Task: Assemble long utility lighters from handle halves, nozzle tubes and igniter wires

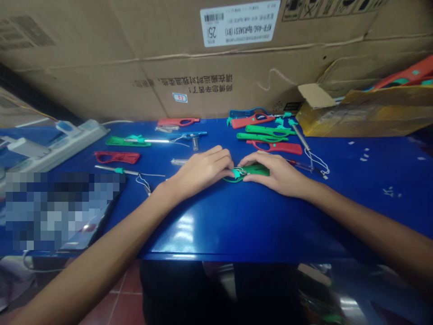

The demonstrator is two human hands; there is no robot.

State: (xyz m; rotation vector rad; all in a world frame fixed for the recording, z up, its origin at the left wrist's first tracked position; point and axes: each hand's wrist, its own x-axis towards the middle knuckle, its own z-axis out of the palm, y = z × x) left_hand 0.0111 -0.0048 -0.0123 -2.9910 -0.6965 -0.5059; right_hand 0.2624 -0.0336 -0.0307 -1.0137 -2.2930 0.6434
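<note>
Head view: left hand (207,168), right hand (278,174) at green casing (257,170); inverted label (241,22): "KFR-46G/BpR3AES1(B1)".

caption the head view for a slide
At a blue table: left hand on teal part, right hand on green casing

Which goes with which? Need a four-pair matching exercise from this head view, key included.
Things:
1. left hand
2. power strip
3. open box
4. white label

Places and states:
A. at the table's right, red casings sticking out of the top
B. stuck on the cardboard behind the table
C. fingers at a turquoise piece by a green casing
D. at the table's far left, carrying white plugs

Pairs: 1-C, 2-D, 3-A, 4-B
</note>
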